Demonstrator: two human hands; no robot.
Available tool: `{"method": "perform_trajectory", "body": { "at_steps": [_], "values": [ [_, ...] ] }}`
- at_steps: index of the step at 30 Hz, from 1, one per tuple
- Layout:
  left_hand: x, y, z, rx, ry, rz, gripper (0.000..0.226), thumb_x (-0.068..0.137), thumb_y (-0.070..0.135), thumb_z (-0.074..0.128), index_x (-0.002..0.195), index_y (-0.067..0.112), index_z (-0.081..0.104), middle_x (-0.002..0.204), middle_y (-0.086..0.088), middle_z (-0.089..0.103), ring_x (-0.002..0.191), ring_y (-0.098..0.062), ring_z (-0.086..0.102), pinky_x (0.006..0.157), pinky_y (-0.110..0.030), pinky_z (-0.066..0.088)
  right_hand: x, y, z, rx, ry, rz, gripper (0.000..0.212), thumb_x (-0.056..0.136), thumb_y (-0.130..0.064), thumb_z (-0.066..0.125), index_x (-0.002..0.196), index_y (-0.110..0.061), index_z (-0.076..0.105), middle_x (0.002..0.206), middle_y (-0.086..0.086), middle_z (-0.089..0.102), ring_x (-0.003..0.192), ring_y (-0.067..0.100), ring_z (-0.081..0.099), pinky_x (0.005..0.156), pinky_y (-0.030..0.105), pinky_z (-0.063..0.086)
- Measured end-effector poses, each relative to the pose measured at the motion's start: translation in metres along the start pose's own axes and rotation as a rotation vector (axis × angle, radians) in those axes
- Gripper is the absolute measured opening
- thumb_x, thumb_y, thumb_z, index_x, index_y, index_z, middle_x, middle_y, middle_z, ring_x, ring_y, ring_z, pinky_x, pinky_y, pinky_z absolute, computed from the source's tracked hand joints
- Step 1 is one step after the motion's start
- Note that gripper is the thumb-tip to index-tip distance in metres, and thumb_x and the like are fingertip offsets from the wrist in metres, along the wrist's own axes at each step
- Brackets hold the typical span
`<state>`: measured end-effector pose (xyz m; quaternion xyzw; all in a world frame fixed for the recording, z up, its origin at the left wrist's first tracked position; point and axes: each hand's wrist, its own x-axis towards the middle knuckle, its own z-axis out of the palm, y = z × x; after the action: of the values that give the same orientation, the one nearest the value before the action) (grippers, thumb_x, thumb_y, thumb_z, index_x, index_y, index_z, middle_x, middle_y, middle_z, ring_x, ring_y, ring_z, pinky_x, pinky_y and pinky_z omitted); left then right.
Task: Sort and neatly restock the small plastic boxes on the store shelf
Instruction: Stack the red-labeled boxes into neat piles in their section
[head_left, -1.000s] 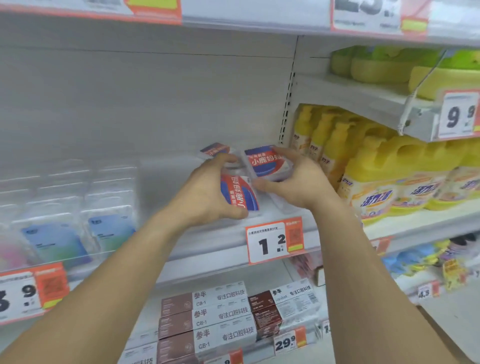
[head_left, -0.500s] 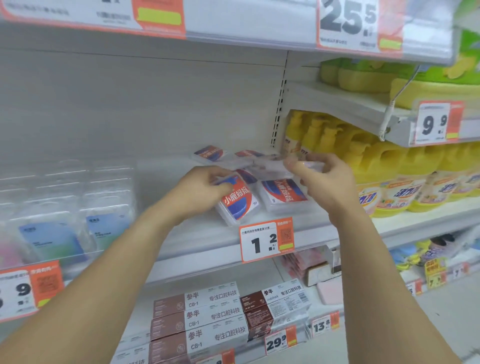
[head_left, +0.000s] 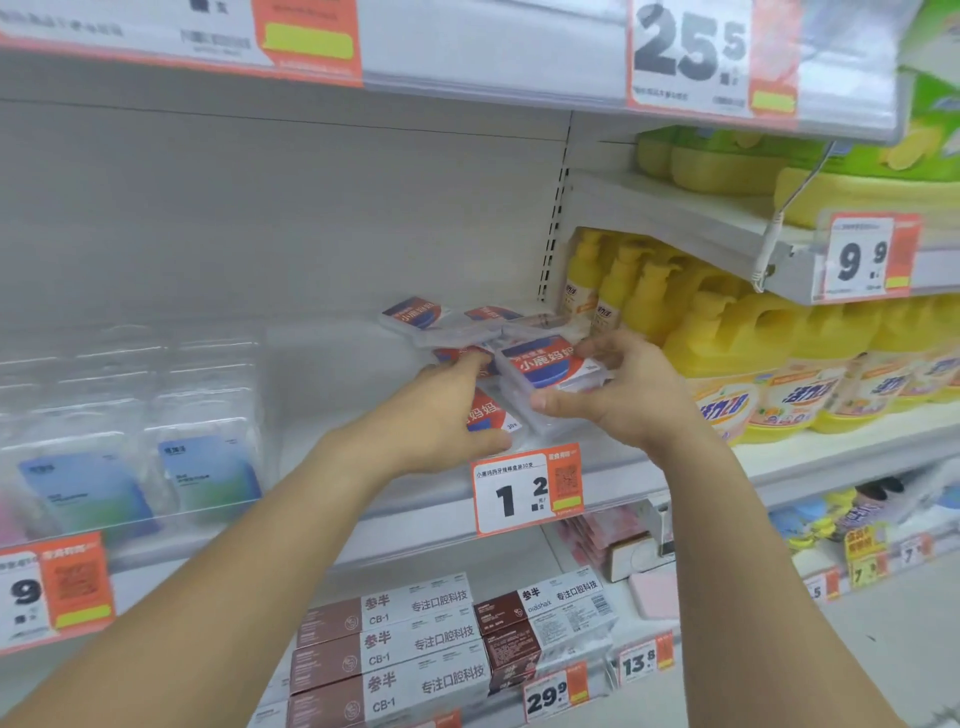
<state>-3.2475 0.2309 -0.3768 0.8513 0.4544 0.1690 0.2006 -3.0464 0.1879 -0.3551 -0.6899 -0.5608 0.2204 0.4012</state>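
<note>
Shelf (head_left: 332, 540) tag "1.2" (head_left: 525, 489), boxes (head_left: 545, 364) seemingly "小鹿妈妈"

small plastic boxes (head_left: 545, 364) on shelf (head_left: 363, 530), bottles (head_left: 779, 364) to their right, packets (head_left: 202, 467) left, cartons (head_left: 415, 644) below

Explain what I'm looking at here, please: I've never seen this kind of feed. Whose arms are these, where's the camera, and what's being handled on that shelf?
There is no machine here. A person wears one camera on the head, so you look forward and down along their two bare arms at a store shelf.

The right hand holds a small plastic box with a red and blue label, lifted just above the others. The left hand grips another box lying on the shelf. More of these boxes lie scattered behind, not yet lined up.

Below the hands is a price tag reading 1.2. To the left stand clear packets; to the right, yellow bottles; one shelf down, brown and white cartons.
</note>
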Motion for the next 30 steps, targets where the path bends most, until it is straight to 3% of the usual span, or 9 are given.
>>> {"method": "perform_trajectory", "body": {
  "at_steps": [3, 6, 8, 10, 12, 17, 21, 27, 30],
  "values": [
    [-0.001, -0.004, -0.003, -0.121, 0.063, -0.02, 0.102, 0.07, 0.037, 0.083, 0.148, 0.025, 0.019, 0.142, 0.0, 0.043, 0.122, -0.016, 0.052, 0.092, -0.024, 0.046, 0.001, -0.008, 0.011, -0.049, -0.028, -0.124, 0.077, 0.057, -0.035, 0.095, 0.124, -0.02, 0.06, 0.109, -0.008, 0.062, 0.095, 0.01, 0.059, 0.065, 0.011, 0.041],
    [-0.005, -0.001, -0.005, -0.268, 0.143, -0.082, 0.123, 0.063, 0.041, 0.087, 0.153, 0.031, 0.004, 0.146, -0.002, 0.028, 0.114, -0.012, 0.051, 0.095, -0.026, 0.047, 0.003, -0.018, 0.022, -0.04, -0.004, -0.221, 0.078, 0.057, -0.024, 0.096, 0.126, -0.022, 0.061, 0.104, -0.014, 0.064, 0.088, 0.002, 0.061, 0.064, 0.001, 0.04],
    [-0.003, 0.001, -0.003, -0.253, 0.246, -0.056, 0.124, 0.06, 0.043, 0.088, 0.153, 0.035, 0.006, 0.148, -0.002, 0.022, 0.118, -0.012, 0.046, 0.097, -0.02, 0.038, 0.005, -0.022, 0.026, 0.045, 0.01, -0.259, 0.081, 0.057, -0.018, 0.095, 0.129, -0.022, 0.059, 0.104, -0.019, 0.06, 0.096, 0.003, 0.061, 0.075, 0.005, 0.048],
    [0.001, 0.0, -0.003, -0.197, 0.323, -0.001, 0.117, 0.059, 0.047, 0.087, 0.15, 0.039, 0.014, 0.149, -0.001, 0.025, 0.127, -0.016, 0.043, 0.098, -0.018, 0.034, 0.006, -0.021, 0.028, 0.153, 0.005, -0.263, 0.082, 0.06, -0.013, 0.093, 0.132, -0.022, 0.057, 0.109, -0.019, 0.059, 0.108, 0.013, 0.062, 0.089, 0.028, 0.056],
    [0.004, -0.002, -0.004, -0.178, 0.322, 0.005, 0.107, 0.06, 0.048, 0.086, 0.148, 0.037, 0.026, 0.146, 0.0, 0.036, 0.122, -0.014, 0.046, 0.094, -0.016, 0.032, 0.006, -0.019, 0.03, 0.198, 0.0, -0.241, 0.072, 0.066, -0.007, 0.088, 0.131, -0.02, 0.057, 0.113, -0.012, 0.062, 0.109, 0.018, 0.065, 0.091, 0.039, 0.058],
    [0.001, -0.012, 0.0, -0.136, 0.316, -0.046, 0.088, 0.067, 0.057, 0.077, 0.144, 0.031, 0.043, 0.142, -0.001, 0.047, 0.128, -0.017, 0.047, 0.1, -0.021, 0.034, 0.011, -0.011, 0.029, 0.222, 0.085, -0.159, 0.059, 0.064, 0.002, 0.079, 0.119, -0.016, 0.066, 0.111, -0.004, 0.07, 0.102, 0.019, 0.068, 0.081, 0.04, 0.061],
    [0.001, -0.012, -0.003, 0.068, 0.338, -0.125, 0.065, 0.084, 0.055, 0.062, 0.139, 0.024, 0.047, 0.134, -0.004, 0.055, 0.118, -0.023, 0.054, 0.087, -0.024, 0.038, 0.017, -0.001, 0.013, 0.453, 0.219, 0.015, 0.045, 0.072, 0.014, 0.068, 0.107, -0.014, 0.069, 0.102, 0.0, 0.071, 0.097, 0.022, 0.071, 0.071, 0.035, 0.06],
    [0.004, -0.008, -0.008, 0.06, 0.319, -0.209, 0.037, 0.094, 0.021, 0.051, 0.13, 0.014, 0.053, 0.122, -0.014, 0.062, 0.108, -0.033, 0.056, 0.084, -0.034, 0.047, 0.023, 0.018, 0.003, 0.612, 0.236, 0.246, 0.03, 0.076, 0.001, 0.076, 0.103, -0.005, 0.064, 0.097, 0.01, 0.071, 0.089, 0.029, 0.073, 0.075, 0.043, 0.061],
    [-0.001, -0.009, -0.011, -0.016, 0.411, -0.244, 0.038, 0.094, 0.007, 0.048, 0.131, 0.012, 0.056, 0.126, -0.016, 0.062, 0.112, -0.035, 0.057, 0.089, -0.034, 0.046, 0.027, 0.028, 0.01, 0.466, 0.341, 0.271, 0.024, 0.07, -0.023, 0.076, 0.089, -0.012, 0.067, 0.096, 0.012, 0.073, 0.093, 0.032, 0.071, 0.083, 0.05, 0.059]
  ]
}}
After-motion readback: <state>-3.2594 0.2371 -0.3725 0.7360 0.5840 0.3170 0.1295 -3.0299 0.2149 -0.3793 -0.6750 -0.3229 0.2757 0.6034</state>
